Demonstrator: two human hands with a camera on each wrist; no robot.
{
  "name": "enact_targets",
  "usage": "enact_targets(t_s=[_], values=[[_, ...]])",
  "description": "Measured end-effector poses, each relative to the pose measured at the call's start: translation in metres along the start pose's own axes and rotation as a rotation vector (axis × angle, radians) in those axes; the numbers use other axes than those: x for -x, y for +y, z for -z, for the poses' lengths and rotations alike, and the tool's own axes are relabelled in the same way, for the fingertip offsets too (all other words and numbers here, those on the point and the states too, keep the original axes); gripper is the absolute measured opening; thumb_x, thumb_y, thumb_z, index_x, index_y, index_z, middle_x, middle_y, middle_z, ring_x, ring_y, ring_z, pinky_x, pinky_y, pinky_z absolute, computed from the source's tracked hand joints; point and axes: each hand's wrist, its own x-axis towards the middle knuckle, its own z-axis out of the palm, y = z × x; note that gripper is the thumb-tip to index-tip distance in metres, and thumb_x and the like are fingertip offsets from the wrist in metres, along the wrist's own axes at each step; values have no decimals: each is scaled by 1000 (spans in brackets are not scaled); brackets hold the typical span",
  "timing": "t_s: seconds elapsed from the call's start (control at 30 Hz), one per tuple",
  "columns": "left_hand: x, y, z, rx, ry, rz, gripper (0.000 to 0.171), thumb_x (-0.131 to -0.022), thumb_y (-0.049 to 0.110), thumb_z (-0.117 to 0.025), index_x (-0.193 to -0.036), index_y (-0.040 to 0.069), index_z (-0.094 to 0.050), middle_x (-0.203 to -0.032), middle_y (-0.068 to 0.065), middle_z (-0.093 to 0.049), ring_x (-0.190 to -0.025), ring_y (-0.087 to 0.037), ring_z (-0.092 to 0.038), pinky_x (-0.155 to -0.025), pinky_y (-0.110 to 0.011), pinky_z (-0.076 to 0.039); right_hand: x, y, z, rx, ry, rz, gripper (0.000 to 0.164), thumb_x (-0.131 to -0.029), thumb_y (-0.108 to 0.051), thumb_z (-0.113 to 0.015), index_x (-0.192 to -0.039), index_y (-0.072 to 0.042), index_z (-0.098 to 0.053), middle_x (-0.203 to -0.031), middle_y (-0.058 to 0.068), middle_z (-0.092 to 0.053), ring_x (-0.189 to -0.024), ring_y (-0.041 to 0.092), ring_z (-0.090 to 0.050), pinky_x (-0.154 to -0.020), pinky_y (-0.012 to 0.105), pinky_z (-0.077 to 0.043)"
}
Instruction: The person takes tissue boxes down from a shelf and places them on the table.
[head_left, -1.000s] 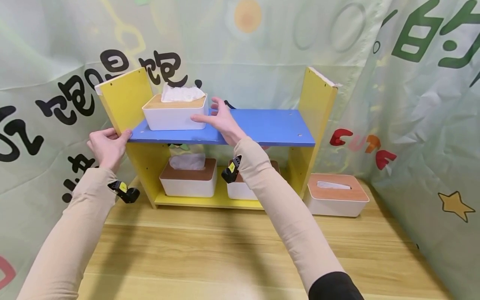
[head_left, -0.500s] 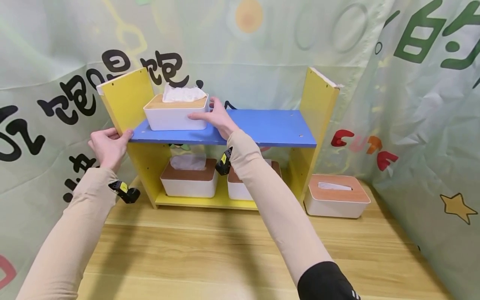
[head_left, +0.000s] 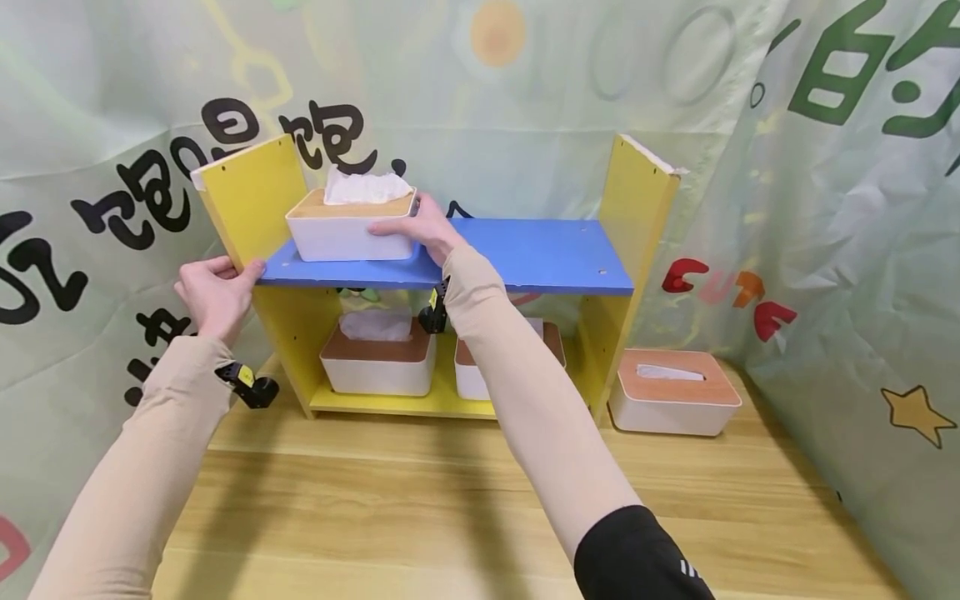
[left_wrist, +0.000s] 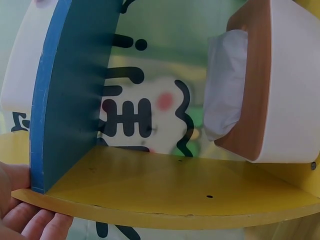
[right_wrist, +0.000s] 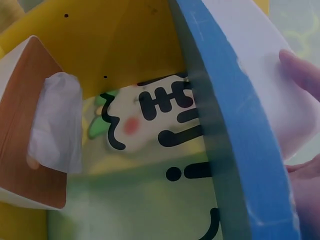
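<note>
A white tissue box (head_left: pixel 330 237) with a light wooden lid and a tissue sticking up stands at the left end of the blue shelf board (head_left: pixel 540 250). My right hand (head_left: pixel 429 227) holds its right end, the thumb along the front face and the fingers round the side. In the right wrist view the thumb (right_wrist: pixel 302 72) lies against the white wall. My left hand (head_left: pixel 216 293) grips the yellow side panel (head_left: pixel 258 196) where the blue board meets it. In the left wrist view its fingers (left_wrist: pixel 37 222) curl around the panel's edge, with the thumb beside the blue board.
On the yellow bottom shelf (head_left: pixel 397 403) stand two more tissue boxes, one at left (head_left: pixel 377 371) and one (head_left: pixel 471 379) partly behind my right arm. Another tissue box (head_left: pixel 672 412) sits on the wooden table (head_left: pixel 360 500), right of the unit. Printed cloth (head_left: pixel 525 100) hangs behind.
My right hand has moved left from a spread pose beside the top tissue box and closed round its right end. The left hand keeps its place on the side panel.
</note>
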Motion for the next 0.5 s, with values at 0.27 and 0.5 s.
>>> enact_targets(t_s=[0.27,0.5], values=[[0,0,0,10,9,-7,50,-88,35,-74,-126,2,-69,-45,39,-39,-104,-2,-26,-108,-37,-21,-8,0,1,-54,-27,-35,81,-73,-1,-85,-139,-10,-39,-138,5,-55,-115,11,-47,-107,18,-32],[-1,1,0,6,7,-4,49,-88,34,-74,-127,4,-67,-44,41,-40,-102,1,-25,-110,-37,-21,-15,-1,-2,-11,-43,-69,126,-73,-3,-85,-161,-12,5,-164,6,-30,-148,16,-28,-125,24,-14]])
